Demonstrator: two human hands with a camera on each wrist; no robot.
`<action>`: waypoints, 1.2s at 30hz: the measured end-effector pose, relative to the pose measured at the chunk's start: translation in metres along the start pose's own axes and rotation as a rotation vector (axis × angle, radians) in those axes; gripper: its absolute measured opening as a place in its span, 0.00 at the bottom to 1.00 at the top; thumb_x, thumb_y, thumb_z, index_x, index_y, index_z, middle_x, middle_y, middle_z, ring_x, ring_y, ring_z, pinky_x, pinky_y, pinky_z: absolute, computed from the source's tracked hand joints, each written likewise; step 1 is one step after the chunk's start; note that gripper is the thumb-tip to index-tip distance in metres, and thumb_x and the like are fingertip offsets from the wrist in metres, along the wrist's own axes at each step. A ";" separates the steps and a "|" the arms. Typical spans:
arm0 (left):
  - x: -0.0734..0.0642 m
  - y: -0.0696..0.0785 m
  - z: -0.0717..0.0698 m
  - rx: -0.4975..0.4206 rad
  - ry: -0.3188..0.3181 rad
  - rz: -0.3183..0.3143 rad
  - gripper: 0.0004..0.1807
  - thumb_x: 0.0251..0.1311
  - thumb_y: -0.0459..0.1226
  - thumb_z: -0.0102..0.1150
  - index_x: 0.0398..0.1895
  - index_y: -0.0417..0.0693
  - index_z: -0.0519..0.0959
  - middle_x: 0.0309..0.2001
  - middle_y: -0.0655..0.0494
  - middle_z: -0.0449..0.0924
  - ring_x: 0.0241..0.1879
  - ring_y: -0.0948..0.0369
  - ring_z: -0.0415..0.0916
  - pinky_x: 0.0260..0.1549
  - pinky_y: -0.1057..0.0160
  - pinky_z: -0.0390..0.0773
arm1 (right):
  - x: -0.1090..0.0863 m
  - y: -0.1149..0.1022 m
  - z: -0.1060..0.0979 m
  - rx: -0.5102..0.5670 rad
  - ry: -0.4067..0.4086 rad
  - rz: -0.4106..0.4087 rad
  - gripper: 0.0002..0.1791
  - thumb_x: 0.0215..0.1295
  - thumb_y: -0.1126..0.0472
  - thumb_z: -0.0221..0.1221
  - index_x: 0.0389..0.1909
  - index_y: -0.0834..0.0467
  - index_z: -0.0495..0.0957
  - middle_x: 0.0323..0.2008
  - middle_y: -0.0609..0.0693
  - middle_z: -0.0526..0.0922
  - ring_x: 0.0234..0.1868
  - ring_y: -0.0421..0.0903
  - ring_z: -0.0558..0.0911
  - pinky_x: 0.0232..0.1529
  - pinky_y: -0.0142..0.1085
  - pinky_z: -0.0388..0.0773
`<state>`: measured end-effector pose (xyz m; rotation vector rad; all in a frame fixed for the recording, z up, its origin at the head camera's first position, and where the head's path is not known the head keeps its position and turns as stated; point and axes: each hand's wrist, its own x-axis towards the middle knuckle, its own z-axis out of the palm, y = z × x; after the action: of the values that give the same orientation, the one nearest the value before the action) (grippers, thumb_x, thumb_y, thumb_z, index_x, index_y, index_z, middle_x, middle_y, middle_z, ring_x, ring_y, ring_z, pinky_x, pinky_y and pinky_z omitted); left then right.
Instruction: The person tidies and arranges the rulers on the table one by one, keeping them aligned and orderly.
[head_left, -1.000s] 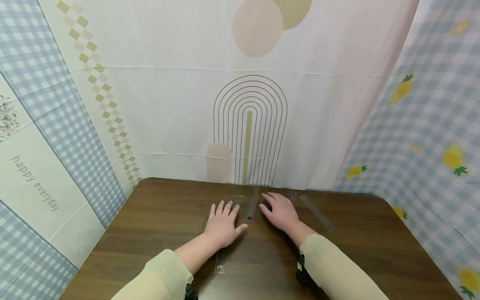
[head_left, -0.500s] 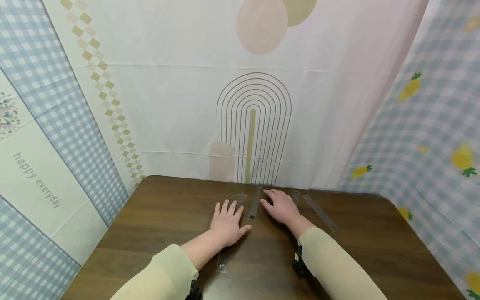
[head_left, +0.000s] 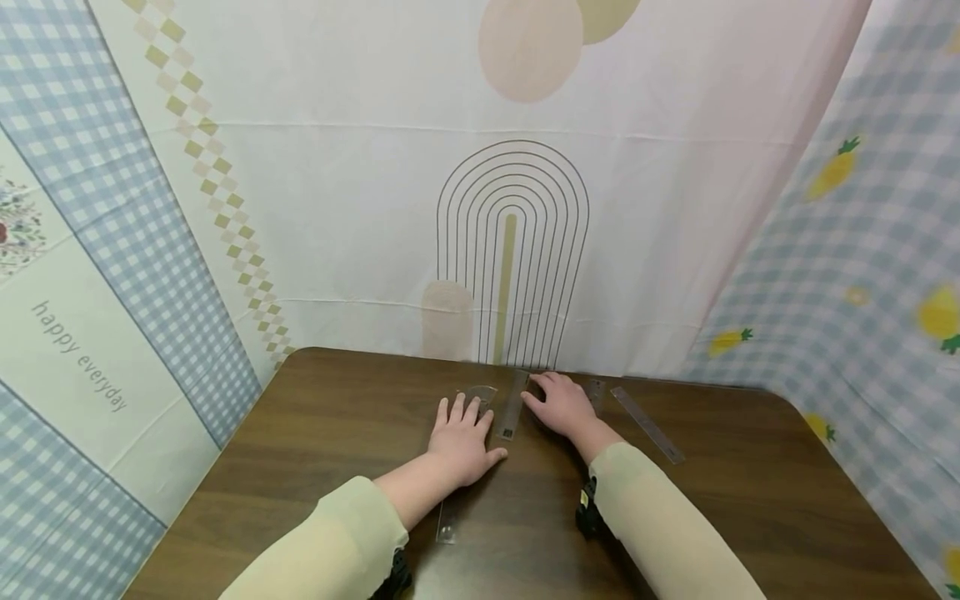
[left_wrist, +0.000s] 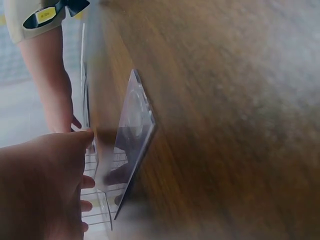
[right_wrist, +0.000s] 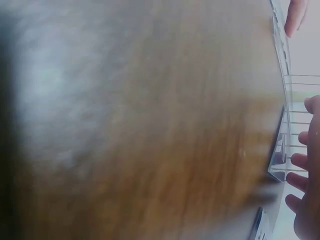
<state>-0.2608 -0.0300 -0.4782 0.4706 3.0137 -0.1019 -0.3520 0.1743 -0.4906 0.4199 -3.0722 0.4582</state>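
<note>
My left hand (head_left: 459, 446) lies with fingers spread, reaching over the curved edge of a clear protractor (head_left: 483, 393). Below its wrist pokes the end of a clear plastic piece (head_left: 446, 532); the hand and forearm hide the rest of it. In the left wrist view, a clear plate with a pointed end (left_wrist: 134, 115) shows beside that hand. A clear ruler (head_left: 510, 417) lies between the two hands. My right hand (head_left: 564, 406), its fingers loosely bent, is just right of this ruler. Behind it, a clear plastic strip (head_left: 596, 392) is partly covered.
Another clear ruler (head_left: 648, 427) lies slantwise to the right. All of these lie on a dark wooden table (head_left: 330, 417) with rounded far corners. A patterned white cloth (head_left: 360, 208) hangs behind its far edge, and checked cloths (head_left: 810, 292) hang at the sides.
The head view has shifted slightly, moving the whole scene a little right and up. Both hands keep nearly the same places on the table, and the plastic pieces lie as before.
</note>
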 end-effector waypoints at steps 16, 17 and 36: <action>0.006 0.006 -0.001 0.094 -0.019 -0.014 0.41 0.67 0.70 0.35 0.77 0.63 0.59 0.79 0.53 0.48 0.78 0.46 0.38 0.72 0.40 0.40 | 0.010 -0.005 0.003 -0.034 -0.001 0.030 0.35 0.73 0.39 0.51 0.71 0.58 0.68 0.68 0.62 0.68 0.69 0.62 0.66 0.66 0.59 0.61; 0.006 0.006 -0.001 0.099 -0.018 -0.015 0.40 0.67 0.69 0.34 0.77 0.63 0.59 0.79 0.53 0.48 0.78 0.46 0.38 0.72 0.40 0.40 | 0.011 -0.005 0.004 -0.031 0.002 0.034 0.35 0.72 0.39 0.51 0.71 0.58 0.68 0.68 0.62 0.68 0.68 0.63 0.66 0.66 0.59 0.61; 0.017 0.008 0.002 0.108 -0.035 -0.047 0.41 0.66 0.70 0.33 0.78 0.64 0.58 0.79 0.53 0.46 0.78 0.46 0.36 0.72 0.40 0.38 | 0.023 -0.008 0.004 -0.025 -0.034 0.091 0.37 0.71 0.38 0.52 0.71 0.59 0.67 0.70 0.65 0.64 0.70 0.66 0.62 0.65 0.62 0.60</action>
<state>-0.2745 -0.0178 -0.4820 0.4028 2.9965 -0.2738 -0.3723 0.1600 -0.4915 0.2911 -3.1363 0.4183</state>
